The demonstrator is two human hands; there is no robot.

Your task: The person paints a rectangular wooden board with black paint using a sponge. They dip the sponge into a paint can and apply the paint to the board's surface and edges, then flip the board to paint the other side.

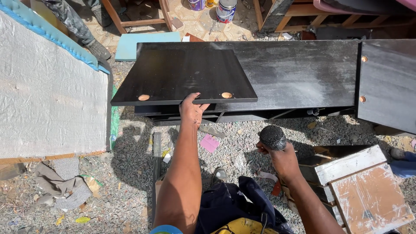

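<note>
Fingers of my left hand [192, 109] curl over the near edge of the black door panel [184, 76], thumb on top, gripping it between its two round hinge holes [226, 95]. That panel lies tilted on the long black cabinet [299, 73]. My right hand [281, 157], near the cabinet's front, is closed around a dark sponge [272, 137]. Gravel [130, 173] spreads below the cabinet; a paint-stained white box [364, 186] sits beside my right hand.

Right door panel [388, 82] cut off by edge, tool [272, 137] handle hidden
</note>
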